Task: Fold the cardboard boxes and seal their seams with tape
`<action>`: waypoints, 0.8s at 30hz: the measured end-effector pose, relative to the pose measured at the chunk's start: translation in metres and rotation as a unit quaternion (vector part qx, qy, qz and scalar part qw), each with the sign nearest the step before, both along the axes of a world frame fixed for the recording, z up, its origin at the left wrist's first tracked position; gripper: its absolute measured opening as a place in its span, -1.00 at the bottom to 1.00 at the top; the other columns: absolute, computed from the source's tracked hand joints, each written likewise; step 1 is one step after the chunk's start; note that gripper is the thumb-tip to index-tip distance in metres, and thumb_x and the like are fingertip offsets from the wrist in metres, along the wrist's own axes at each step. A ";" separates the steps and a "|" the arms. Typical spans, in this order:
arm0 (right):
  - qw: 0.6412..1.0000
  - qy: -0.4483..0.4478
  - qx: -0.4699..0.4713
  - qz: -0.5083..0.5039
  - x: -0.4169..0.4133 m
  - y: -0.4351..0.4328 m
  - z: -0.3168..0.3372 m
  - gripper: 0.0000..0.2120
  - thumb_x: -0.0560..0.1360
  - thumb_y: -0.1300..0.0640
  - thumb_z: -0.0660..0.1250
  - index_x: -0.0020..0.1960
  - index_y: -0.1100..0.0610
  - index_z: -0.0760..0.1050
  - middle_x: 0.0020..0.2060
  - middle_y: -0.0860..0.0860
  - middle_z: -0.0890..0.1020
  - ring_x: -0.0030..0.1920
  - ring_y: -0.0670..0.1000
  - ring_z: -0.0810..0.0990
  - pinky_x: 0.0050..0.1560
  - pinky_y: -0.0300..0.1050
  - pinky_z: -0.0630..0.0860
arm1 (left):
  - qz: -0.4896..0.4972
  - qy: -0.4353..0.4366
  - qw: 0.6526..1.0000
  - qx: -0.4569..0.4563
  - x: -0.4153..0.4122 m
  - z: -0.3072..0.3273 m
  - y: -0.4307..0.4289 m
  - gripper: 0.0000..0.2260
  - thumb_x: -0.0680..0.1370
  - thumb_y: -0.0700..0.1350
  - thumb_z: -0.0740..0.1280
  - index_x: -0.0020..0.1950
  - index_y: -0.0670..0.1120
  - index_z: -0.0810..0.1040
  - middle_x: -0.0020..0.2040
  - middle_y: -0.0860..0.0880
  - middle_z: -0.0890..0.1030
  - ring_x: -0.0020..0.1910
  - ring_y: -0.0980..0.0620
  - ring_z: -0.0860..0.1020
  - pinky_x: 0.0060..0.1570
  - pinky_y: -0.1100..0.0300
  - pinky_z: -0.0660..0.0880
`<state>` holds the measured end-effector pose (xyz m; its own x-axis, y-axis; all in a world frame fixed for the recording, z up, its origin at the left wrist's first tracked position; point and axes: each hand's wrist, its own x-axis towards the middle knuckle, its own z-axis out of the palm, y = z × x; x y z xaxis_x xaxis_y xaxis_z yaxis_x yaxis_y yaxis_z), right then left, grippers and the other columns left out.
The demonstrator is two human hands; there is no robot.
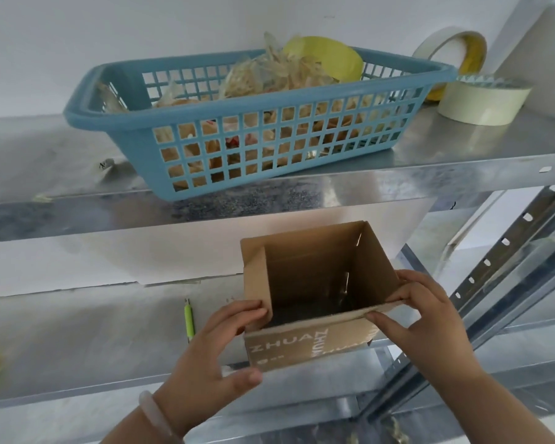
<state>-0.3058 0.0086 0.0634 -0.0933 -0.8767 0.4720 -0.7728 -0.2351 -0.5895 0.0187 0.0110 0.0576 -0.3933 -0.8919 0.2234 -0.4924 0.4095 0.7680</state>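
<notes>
A small brown cardboard box [314, 277] with white "ZHUA" print stands open towards me over the lower metal shelf. My left hand [212, 357] grips its left near corner, fingers curled over the left flap and thumb under the printed front panel. My right hand [420, 318] pinches the right near corner, fingers on the right wall and thumb along the front edge. Two rolls of tape sit on the upper shelf at the far right: a flat one [483, 99] and one standing on edge [452, 46] behind it.
A blue plastic basket [116, 100] full of crumpled used tape stands on the upper metal shelf [462, 149]. A green pen or knife [189, 318] lies on the lower shelf left of the box. Perforated shelf posts [494, 261] run down the right side.
</notes>
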 end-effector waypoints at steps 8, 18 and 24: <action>0.992 0.081 -0.070 0.062 -0.010 0.006 0.007 -0.76 0.27 -0.12 0.46 -0.30 0.02 0.53 0.08 -0.04 0.63 0.04 -0.02 0.61 0.02 -0.10 0.55 | -0.011 -0.103 0.993 -0.052 -0.009 0.000 -0.018 -0.64 0.47 0.35 0.22 0.26 0.44 0.37 0.35 0.46 0.27 0.36 0.34 0.23 0.31 0.30 0.19; 0.997 0.018 0.005 0.069 -0.017 0.002 0.007 -0.80 0.28 -0.19 0.44 -0.21 -0.12 0.52 0.08 -0.14 0.57 0.08 -0.11 0.56 0.09 -0.15 0.51 | -0.086 -0.134 0.973 0.168 -0.015 0.036 -0.080 0.00 0.07 0.71 -0.21 0.46 0.34 0.01 0.52 0.26 -0.15 0.52 0.07 0.06 0.47 -0.05 0.16; 0.992 -0.001 0.087 0.093 -0.011 0.000 0.006 -0.72 0.30 -0.29 0.39 -0.17 -0.12 0.48 0.08 -0.41 0.58 0.13 -0.30 0.54 0.09 -0.32 0.48 | -0.082 -0.151 0.972 0.161 -0.030 0.045 -0.091 -0.01 0.17 0.68 -0.11 0.53 0.25 0.06 0.55 0.24 -0.16 0.51 0.08 0.14 0.37 0.16 0.24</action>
